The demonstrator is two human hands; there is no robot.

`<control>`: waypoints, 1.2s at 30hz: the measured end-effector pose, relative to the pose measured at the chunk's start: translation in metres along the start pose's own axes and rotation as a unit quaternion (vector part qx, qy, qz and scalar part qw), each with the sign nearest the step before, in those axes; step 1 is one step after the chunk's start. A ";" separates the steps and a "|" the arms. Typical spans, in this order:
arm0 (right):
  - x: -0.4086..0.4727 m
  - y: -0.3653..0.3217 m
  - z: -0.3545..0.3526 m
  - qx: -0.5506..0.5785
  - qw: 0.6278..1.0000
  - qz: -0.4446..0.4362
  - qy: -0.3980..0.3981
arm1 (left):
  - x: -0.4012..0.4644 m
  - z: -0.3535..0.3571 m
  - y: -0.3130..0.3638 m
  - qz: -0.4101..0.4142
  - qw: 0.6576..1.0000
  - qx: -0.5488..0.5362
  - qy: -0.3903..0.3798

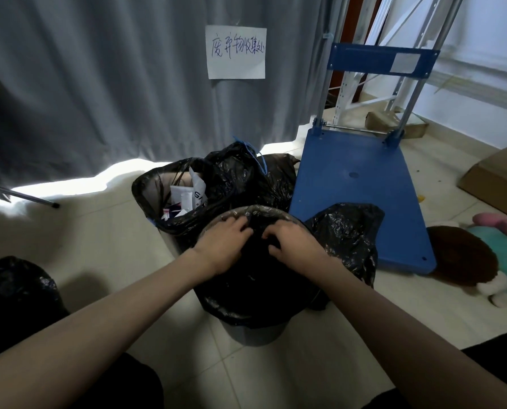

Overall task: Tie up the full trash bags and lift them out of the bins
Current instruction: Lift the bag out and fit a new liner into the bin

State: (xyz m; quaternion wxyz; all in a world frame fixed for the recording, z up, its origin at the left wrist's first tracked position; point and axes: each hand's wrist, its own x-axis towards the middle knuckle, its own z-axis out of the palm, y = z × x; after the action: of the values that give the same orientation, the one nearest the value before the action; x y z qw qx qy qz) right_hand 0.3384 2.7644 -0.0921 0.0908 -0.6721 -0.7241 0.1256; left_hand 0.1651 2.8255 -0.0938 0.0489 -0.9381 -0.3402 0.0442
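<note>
1. The nearest trash bag [264, 278] was black, thin and crinkled, with a dull sheen on its folds, and it lined a round grey bin [255, 335] that stood on the pale tiled floor [104, 249] directly in front of the person.
2. Its far edge was stretched over the bin's rim, while a loose flap of the same plastic spilled over the right side and hung down toward the floor.
3. The left hand [222, 240] lay on the bag near the far rim with its fingers curled into the plastic, gripping a fold of it.
4. The right hand [290, 243] sat just beside it, fingers likewise bent and pinching the gathered plastic at the mouth of the bag.
5. A second bin bag [187, 208] stood just behind on the left, its mouth open, showing white paper and packaging inside.
6. A third black bag [246, 169], bunched at the top with a blue drawstring, rested behind the two, against the grey curtain [98, 84].
7. Another black bag [16, 290] sat on the floor at the far left.
8. A blue platform trolley [361, 196] stood to the right of the bins, and a plush toy [500, 249] lay beyond its near corner.
9. A handwritten paper sign [236, 53] was fixed to the curtain.
</note>
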 end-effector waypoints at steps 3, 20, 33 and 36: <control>-0.005 -0.005 0.007 -0.130 0.986 -0.013 -0.108 | -0.002 0.006 0.001 0.002 0.992 0.036 -0.123; -0.013 -0.027 0.016 -0.068 0.933 0.032 -0.353 | 0.004 0.023 0.011 0.035 0.952 0.035 -0.301; 0.004 -0.029 0.035 0.001 0.981 0.078 -0.176 | 0.000 0.023 0.003 -0.002 0.964 0.125 -0.236; 0.011 -0.035 0.047 -0.024 0.981 0.029 -0.190 | -0.003 0.021 0.005 0.013 0.964 0.124 -0.233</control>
State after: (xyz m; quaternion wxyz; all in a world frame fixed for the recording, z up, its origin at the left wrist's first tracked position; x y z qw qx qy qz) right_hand 0.2902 2.7702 -0.1263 -0.0682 -0.6586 -0.7114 0.2357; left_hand 0.1637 2.8215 -0.1154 0.0838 -0.8927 -0.3221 0.3039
